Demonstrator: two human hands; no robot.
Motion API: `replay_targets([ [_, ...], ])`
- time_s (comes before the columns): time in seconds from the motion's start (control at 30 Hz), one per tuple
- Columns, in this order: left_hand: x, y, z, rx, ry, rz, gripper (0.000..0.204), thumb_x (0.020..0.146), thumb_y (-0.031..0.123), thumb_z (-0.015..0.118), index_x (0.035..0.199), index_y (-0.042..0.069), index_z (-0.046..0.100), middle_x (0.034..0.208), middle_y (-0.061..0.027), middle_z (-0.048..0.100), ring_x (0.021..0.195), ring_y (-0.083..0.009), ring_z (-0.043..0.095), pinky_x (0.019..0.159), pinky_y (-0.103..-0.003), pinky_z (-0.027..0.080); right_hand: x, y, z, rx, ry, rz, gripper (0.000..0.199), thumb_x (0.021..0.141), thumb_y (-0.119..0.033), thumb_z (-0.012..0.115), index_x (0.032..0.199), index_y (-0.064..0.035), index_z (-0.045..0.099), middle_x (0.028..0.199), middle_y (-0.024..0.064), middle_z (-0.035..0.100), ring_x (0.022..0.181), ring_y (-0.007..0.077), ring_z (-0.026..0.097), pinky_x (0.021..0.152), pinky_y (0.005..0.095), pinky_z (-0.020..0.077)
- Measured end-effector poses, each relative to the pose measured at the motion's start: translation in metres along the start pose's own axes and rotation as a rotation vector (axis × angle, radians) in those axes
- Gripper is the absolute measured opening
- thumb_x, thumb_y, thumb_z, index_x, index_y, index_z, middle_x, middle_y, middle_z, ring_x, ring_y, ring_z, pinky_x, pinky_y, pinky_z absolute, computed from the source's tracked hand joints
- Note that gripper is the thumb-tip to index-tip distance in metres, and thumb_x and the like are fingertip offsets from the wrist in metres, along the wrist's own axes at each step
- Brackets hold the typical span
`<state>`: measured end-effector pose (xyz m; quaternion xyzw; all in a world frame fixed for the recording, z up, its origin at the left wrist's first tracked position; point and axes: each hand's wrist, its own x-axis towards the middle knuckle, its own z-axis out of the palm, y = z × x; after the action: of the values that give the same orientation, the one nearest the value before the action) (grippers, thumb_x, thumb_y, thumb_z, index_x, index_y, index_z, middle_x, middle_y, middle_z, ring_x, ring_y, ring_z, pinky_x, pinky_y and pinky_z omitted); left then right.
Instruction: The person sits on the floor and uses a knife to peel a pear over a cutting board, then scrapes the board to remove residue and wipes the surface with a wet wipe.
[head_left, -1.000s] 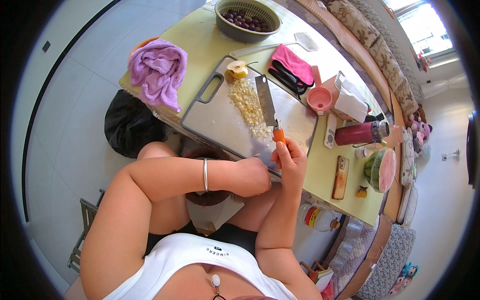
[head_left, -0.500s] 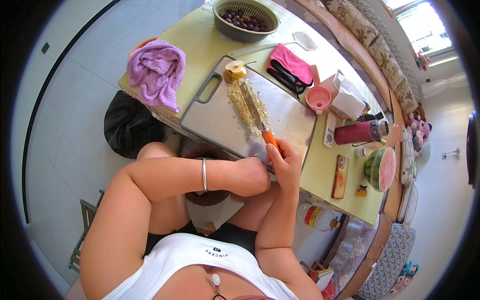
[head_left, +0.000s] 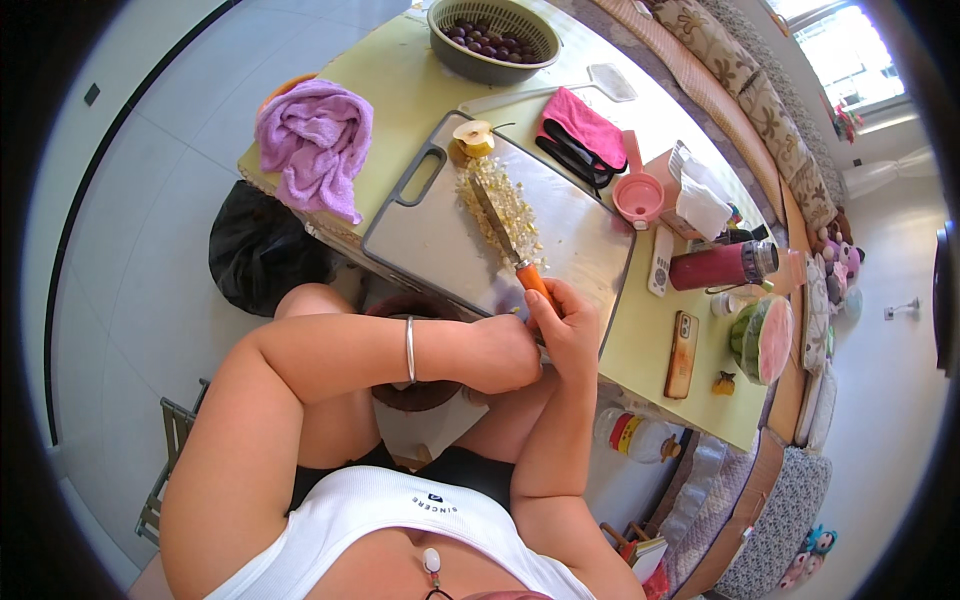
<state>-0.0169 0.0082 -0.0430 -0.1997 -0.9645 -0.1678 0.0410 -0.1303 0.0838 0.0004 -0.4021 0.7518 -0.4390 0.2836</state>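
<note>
My right hand is wrapped round the orange handle of a knife. Its blade lies along the left side of a strip of finely chopped pale yellow pieces on a grey cutting board. Beyond the blade's tip, near the board's handle slot, sits a cut yellow pear, its pale flesh showing. My left hand, with a silver bangle at its wrist, is closed in a fist beside my right wrist, by the board's near edge. No object shows in that fist; its inner side is hidden.
A colander of dark round fruit stands at the far side, a purple towel at the left corner. To the right are a pink cloth, tissue box, maroon flask, phone and cut watermelon.
The knife blade has shifted a little to the left across the chopped pieces, and more of them now show on its right. My left hand has hardly moved.
</note>
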Motion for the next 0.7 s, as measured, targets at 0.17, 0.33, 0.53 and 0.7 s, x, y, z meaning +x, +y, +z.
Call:
replay_targets([
  [0.17, 0.0, 0.006, -0.022, -0.075, -0.123, -0.087, 0.011, 0.074, 0.015, 0.061, 0.066, 0.008, 0.065, 0.073, -0.0079, 0.066, 0.067, -0.0272, 0.065, 0.056, -0.04, 0.048, -0.005, -0.012, -0.004, 0.265, -0.012, 0.041, 0.022, 0.085, -0.013, 0.069, 0.101, 0.0031, 0.066, 0.071, 0.0003, 0.058, 0.063, 0.0066, 0.051, 0.057, 0.0228, 0.0422],
  [0.33, 0.0, 0.003, -0.009, -0.037, -0.074, -0.031, 0.01, 0.074, 0.014, 0.062, 0.067, 0.008, 0.066, 0.073, -0.008, 0.066, 0.069, -0.0271, 0.065, 0.056, -0.04, 0.048, -0.002, 0.002, 0.0, 0.111, -0.024, -0.014, 0.023, 0.087, -0.014, 0.068, 0.102, 0.0032, 0.066, 0.071, -0.0004, 0.058, 0.063, 0.0056, 0.051, 0.056, 0.0225, 0.0417],
  [0.53, -0.001, 0.004, -0.013, -0.034, -0.1, -0.043, 0.01, 0.074, 0.014, 0.062, 0.067, 0.009, 0.066, 0.072, -0.0077, 0.066, 0.067, -0.0266, 0.064, 0.054, -0.04, 0.047, -0.002, -0.006, -0.001, 0.127, -0.018, 0.054, 0.023, 0.087, -0.013, 0.068, 0.103, 0.0038, 0.066, 0.072, -0.0008, 0.058, 0.063, 0.0052, 0.052, 0.055, 0.0221, 0.0415],
  [0.7, -0.001, 0.005, -0.018, -0.087, -0.131, -0.077, 0.011, 0.074, 0.015, 0.062, 0.065, 0.01, 0.065, 0.068, -0.0068, 0.065, 0.064, -0.0262, 0.063, 0.052, -0.04, 0.047, -0.003, -0.008, -0.003, 0.186, 0.025, 0.005, 0.023, 0.088, -0.013, 0.067, 0.103, 0.0037, 0.066, 0.071, -0.0012, 0.058, 0.062, 0.0057, 0.052, 0.056, 0.0216, 0.0412],
])
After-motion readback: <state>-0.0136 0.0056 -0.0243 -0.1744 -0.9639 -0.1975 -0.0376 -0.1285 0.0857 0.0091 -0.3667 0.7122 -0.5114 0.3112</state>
